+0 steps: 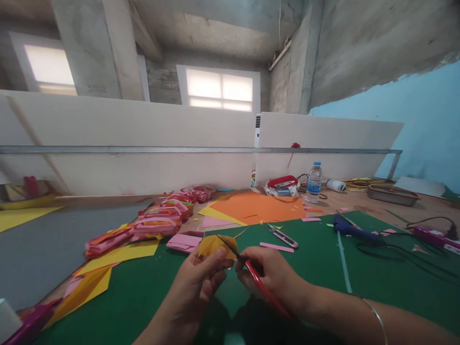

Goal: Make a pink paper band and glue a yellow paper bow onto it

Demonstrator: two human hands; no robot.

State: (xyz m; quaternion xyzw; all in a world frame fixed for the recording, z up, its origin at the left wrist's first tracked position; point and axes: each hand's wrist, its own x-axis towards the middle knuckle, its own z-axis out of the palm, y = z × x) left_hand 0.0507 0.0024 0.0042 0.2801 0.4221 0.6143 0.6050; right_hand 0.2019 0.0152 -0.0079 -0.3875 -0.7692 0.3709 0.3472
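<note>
Your left hand [201,280] and right hand [269,275] meet at six o'clock above the green mat [316,268]; an orange sheet [258,206] lies at twelve o'clock. The left pinches the yellow paper [213,244] between thumb and curled fingers. The right is closed round the red-handled cutter [264,290], its dark tip across the paper. Small snips [282,235] rest at one o'clock. Advisable: grip near the blade, fingertips clear, paper taut.

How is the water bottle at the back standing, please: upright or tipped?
Upright: the water bottle stands on its base, cap on top.
</note>
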